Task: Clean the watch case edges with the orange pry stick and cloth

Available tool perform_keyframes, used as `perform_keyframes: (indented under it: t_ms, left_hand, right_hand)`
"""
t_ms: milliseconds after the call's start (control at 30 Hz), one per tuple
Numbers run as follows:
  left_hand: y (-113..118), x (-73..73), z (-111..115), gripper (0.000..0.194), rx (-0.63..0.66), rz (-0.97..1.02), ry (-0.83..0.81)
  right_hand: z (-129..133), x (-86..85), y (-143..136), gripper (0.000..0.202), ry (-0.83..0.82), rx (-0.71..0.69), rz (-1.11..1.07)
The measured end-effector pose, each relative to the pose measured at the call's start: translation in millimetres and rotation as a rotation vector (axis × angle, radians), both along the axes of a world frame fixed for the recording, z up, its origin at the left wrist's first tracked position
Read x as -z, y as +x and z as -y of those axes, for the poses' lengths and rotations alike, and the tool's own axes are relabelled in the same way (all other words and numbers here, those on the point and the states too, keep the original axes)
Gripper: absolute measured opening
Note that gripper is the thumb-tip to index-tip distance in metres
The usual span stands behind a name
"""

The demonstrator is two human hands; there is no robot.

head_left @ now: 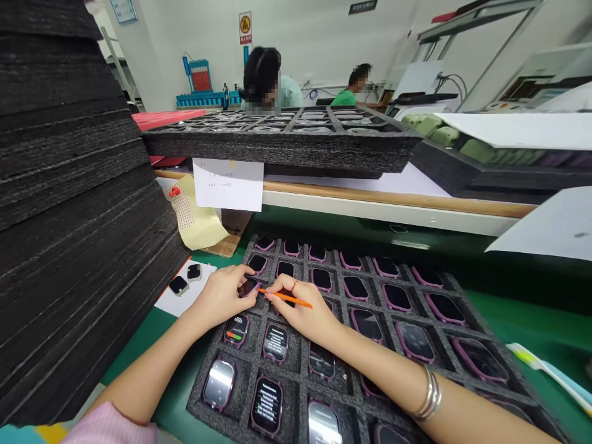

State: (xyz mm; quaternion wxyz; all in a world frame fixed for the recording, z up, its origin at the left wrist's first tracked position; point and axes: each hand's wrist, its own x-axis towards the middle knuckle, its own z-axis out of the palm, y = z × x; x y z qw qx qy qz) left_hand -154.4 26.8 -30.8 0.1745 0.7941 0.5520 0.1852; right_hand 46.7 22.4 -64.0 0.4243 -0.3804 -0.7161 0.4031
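A black foam tray (296, 394) of purple-rimmed square watches lies on the green bench. At its left side, my left hand (222, 295) holds a purple watch (248, 286) between thumb and fingers. My right hand (303, 308) pinches a thin orange stick (292, 300), whose tip is beside that watch's edge. Two nearby watches, one with a red and green bar (235, 330) and one with white text (276, 343), have lit screens. Another watch showing white text (267, 405) sits in the front row.
A tall stack of black foam (69, 203) rises at the left. Two loose watches (178, 285) lie on white paper. A shelf (351, 200) bearing another foam tray (277, 148) spans the back. A toothbrush (527, 356) is at the right. Two people sit beyond.
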Motion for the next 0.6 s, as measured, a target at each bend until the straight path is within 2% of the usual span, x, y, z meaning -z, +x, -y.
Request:
perform_keyframes:
  t_ms: [167, 333, 467, 600]
  left_hand:
    - [7.3, -1.2, 3.7, 0.032, -0.02, -0.082, 0.054]
    - [9.0, -8.6, 15.0, 0.029, -0.002, -0.126, 0.059]
    - [4.8, -17.1, 40.2, 0.028, -0.046, -0.18, 0.088]
    - [3.0, -25.1, 69.1, 0.025, -0.031, -0.392, -0.013]
  right_hand:
    - [-0.5, -4.5, 7.1, 0.015, -0.156, 0.058, -0.127]
    - [10.7, -9.9, 15.8, 0.022, -0.252, 0.061, -0.208]
    - [19.9, -8.0, 14.7, 0.022, -0.277, 0.044, -0.238]
    - [25.9, -7.9, 7.0, 0.017, -0.255, -0.004, -0.229]
